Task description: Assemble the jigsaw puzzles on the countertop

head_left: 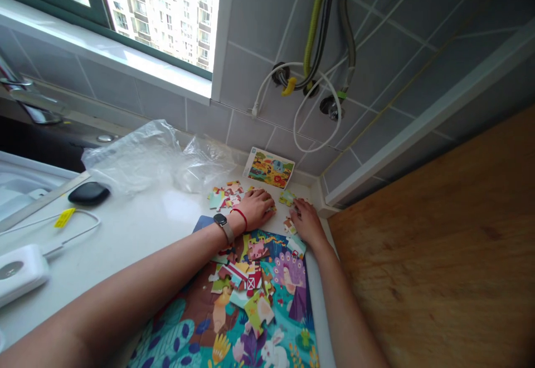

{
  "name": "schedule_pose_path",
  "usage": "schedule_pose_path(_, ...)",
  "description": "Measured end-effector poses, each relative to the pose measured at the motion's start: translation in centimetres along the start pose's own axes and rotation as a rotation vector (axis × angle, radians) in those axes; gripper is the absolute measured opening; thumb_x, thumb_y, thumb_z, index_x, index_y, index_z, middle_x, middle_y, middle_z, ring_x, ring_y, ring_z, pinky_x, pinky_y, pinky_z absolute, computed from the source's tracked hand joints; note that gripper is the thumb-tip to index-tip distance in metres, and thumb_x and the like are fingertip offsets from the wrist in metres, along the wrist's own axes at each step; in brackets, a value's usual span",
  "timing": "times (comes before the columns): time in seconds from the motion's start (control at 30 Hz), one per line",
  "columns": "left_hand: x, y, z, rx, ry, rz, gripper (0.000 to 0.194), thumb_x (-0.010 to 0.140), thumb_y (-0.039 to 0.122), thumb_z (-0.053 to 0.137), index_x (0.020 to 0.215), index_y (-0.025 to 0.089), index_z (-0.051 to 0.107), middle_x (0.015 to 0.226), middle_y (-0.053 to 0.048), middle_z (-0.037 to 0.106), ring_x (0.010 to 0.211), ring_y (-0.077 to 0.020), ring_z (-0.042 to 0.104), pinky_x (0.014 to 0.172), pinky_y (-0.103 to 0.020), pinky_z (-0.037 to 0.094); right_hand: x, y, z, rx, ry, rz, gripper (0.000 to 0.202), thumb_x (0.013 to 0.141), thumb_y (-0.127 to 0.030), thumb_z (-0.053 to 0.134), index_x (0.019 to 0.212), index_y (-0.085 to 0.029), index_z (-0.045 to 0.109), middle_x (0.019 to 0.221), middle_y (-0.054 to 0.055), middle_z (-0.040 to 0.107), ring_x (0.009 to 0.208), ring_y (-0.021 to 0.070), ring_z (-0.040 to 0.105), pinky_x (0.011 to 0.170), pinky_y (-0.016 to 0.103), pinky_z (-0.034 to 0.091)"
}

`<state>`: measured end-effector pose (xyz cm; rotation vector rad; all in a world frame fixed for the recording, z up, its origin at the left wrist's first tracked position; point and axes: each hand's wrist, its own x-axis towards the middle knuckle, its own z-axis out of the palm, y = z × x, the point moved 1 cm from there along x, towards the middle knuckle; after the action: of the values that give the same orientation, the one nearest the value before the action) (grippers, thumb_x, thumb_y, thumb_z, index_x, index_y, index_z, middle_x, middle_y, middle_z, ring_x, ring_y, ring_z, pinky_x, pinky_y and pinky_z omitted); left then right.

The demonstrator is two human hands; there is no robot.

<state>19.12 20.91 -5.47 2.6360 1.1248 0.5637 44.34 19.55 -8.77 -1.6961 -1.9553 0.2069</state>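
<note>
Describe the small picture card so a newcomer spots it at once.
Start at the gray tiled wall. At its foot, right of the crumpled clear plastic, is the card: one whole, white-edged rectangle, unlike the loose, knobbly puzzle pieces near it.

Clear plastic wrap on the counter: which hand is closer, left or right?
Left. The left hand is over puzzle pieces, just right of the clear plastic wrap; the right hand is farther right, beyond the left one.
</note>
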Motion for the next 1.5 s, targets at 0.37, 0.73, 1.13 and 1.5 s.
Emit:
schedule_pose_path(0.37, 0.0, 0.0, 0.5, 0.018, -0.031, 0.119, 0.042, 0.105, 0.038, 0.055, 0.146, 0.033, 0.061, 0.161, -0.006, 0.050, 0.152, -0.0353, 0.037, 0.122, -0.056, 0.028, 0.8, 0.5, -2.8, 0.062, 0.033, 0.014, 0.044, 0.089, -0.015, 0.046, 0.122, -0.021, 0.075, 0.132, 0.014, 0.072, 0.120, 0.0257, 0.070, 0.099, 0.042, 0.058)
schedule_pose_path(0.73, 0.3, -0.1, 0.5, 0.033, 0.026, 0.138, 0.032, 0.109, 0.035, 0.047, 0.111, 0.019, 0.075, 0.117, -0.012, 0.075, 0.110, -0.0283, 0.068, 0.101, -0.043, 0.048, -3.7, -0.5, -3.4, -0.119, -0.039, 0.070, 0.031, 0.098, -0.031, 0.059, 0.116, -0.019, 0.081, 0.118, 0.016, 0.072, 0.113, 0.0310, 0.066, 0.106, 0.045, 0.050)
schedule_pose_path(1.13, 0.2, -0.3, 0.4, 0.043, 0.033, 0.136, 0.026, 0.104, 0.030, 0.053, 0.110, 0.017, 0.074, 0.116, -0.013, 0.071, 0.108, -0.0284, 0.065, 0.099, -0.043, 0.046, -7.3, -0.1, -3.9, 0.073, 0.223, 0.109, 0.034, 0.097, -0.042, 0.059, 0.108, -0.018, 0.080, 0.110, 0.016, 0.073, 0.106, 0.0295, 0.069, 0.101, 0.048, 0.054)
schedule_pose_path(1.5, 0.5, 1.1, -2.2, 0.122, -0.114, 0.121, 0.030, 0.099, 0.041, 0.063, 0.112, 0.018, 0.075, 0.122, -0.016, 0.071, 0.112, -0.0326, 0.066, 0.097, -0.043, 0.048, -8.3, -4.8, -5.8, 0.248, -0.226, -0.033, 0.049, 0.076, -0.050, 0.089, 0.117, -0.025, 0.080, 0.116, 0.010, 0.070, 0.114, 0.0289, 0.066, 0.104, 0.044, 0.052)
